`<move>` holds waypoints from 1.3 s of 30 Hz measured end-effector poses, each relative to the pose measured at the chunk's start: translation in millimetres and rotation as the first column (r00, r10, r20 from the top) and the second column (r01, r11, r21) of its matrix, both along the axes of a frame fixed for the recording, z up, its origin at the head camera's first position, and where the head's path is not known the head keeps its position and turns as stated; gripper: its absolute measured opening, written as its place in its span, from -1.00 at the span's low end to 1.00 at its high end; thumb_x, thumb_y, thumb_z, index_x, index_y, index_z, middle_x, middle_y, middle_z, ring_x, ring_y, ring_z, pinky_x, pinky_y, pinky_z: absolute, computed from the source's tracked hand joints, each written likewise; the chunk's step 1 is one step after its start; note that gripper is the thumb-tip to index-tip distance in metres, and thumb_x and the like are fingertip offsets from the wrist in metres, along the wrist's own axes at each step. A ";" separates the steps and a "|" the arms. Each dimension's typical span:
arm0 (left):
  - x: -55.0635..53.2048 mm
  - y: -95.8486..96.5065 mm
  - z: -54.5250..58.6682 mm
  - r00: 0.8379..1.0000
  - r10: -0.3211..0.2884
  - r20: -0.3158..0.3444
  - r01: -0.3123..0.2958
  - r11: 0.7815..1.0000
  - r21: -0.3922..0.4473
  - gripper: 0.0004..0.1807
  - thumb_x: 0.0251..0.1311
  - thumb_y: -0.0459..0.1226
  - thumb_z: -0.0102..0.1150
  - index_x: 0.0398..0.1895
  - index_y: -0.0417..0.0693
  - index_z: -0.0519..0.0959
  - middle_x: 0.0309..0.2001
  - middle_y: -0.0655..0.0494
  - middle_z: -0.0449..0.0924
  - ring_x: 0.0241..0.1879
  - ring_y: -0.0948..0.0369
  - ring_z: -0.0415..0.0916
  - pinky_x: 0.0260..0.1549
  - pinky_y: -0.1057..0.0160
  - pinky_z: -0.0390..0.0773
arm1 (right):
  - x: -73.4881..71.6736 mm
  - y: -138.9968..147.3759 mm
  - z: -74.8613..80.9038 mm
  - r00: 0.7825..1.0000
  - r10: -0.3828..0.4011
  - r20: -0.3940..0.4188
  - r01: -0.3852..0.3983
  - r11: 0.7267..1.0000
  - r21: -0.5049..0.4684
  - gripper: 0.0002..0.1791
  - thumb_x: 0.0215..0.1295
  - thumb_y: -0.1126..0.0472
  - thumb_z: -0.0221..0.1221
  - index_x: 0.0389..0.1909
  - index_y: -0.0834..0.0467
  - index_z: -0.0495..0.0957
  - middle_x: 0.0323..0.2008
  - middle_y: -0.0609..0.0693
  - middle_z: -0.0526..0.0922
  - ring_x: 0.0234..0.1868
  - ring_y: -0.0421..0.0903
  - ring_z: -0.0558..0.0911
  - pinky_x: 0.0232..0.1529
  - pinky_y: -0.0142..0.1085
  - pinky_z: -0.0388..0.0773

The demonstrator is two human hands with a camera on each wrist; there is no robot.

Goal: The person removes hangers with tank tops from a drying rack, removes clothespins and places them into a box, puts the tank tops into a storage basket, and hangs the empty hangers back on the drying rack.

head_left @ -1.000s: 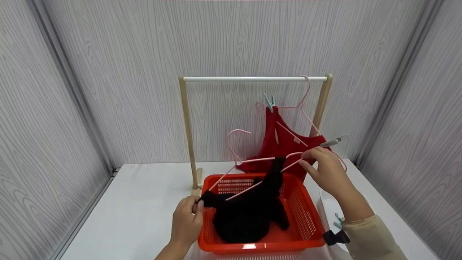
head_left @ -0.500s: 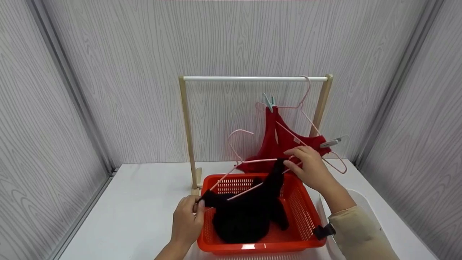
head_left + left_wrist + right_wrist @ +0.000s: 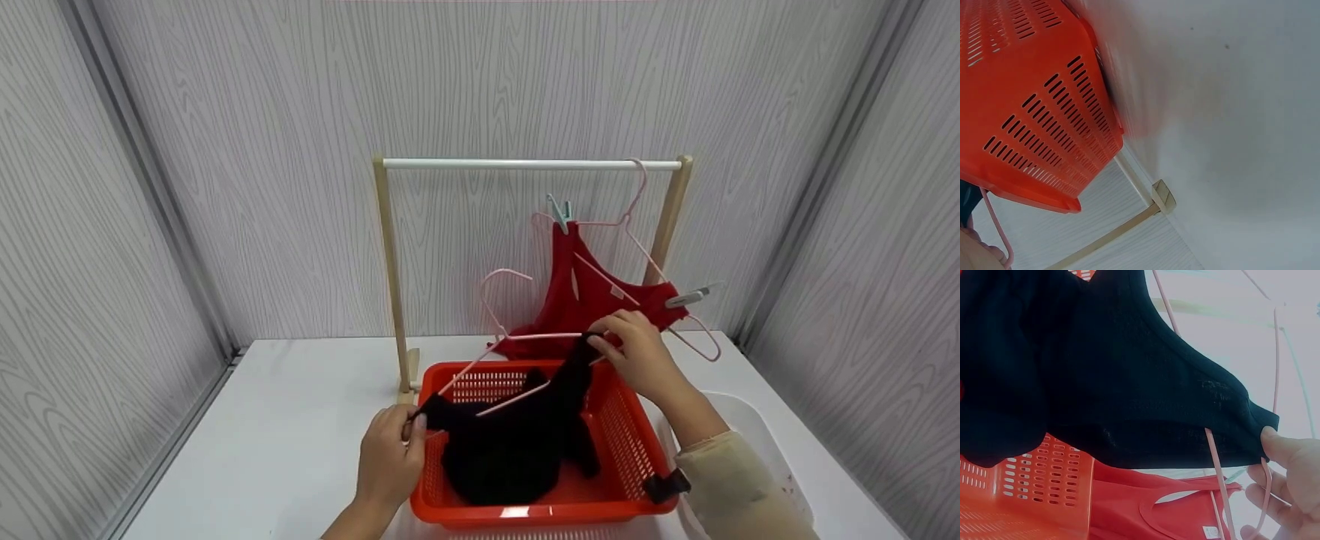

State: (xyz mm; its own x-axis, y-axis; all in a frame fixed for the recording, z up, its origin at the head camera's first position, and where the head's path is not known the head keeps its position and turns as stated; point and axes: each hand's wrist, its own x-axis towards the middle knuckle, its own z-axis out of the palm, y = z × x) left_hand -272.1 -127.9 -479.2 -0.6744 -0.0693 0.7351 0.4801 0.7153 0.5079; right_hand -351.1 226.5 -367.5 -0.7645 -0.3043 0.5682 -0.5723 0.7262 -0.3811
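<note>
A black strappy top (image 3: 502, 457) hangs partly in the red basket, threaded over a pink hanger (image 3: 544, 335) whose hook points up. On the left, my left hand (image 3: 390, 454) pinches one strap at the hanger's end. The other strap is pinched by my right hand (image 3: 641, 360) near the opposite end. In the right wrist view, thumb and fingers of the right hand (image 3: 1297, 481) grip the strap edge of the black top (image 3: 1112, 377), with the hanger (image 3: 1217, 478) passing through it. The left wrist view shows only a bit of the left hand (image 3: 977, 250) beside the hanger (image 3: 998, 222).
The red basket (image 3: 540, 514) stands at the front. Behind it a rack with a white bar (image 3: 510, 163) holds a red top (image 3: 566, 281) on another pink hanger, fixed by a green clothespin (image 3: 561, 216) and a grey one (image 3: 686, 297). A white tray (image 3: 750, 427) lies at right.
My right hand has moved left along the hanger from its far end and now pinches the black strap. The hanger has shifted slightly right. My left hand has stayed in place.
</note>
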 end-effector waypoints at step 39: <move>-5.7 -9.6 11.2 0.989 0.102 -0.109 -0.102 0.995 0.002 -0.96 0.25 -0.30 0.29 -0.36 -0.03 0.63 -0.54 0.30 0.43 -0.48 0.35 0.29 -0.55 0.30 0.39 | 0.9 21.3 -6.4 0.920 0.115 0.373 0.225 0.626 -0.747 -0.76 0.48 0.37 0.08 0.00 0.50 0.44 -0.15 0.07 0.57 -0.26 -0.31 0.66 -0.12 -0.41 0.61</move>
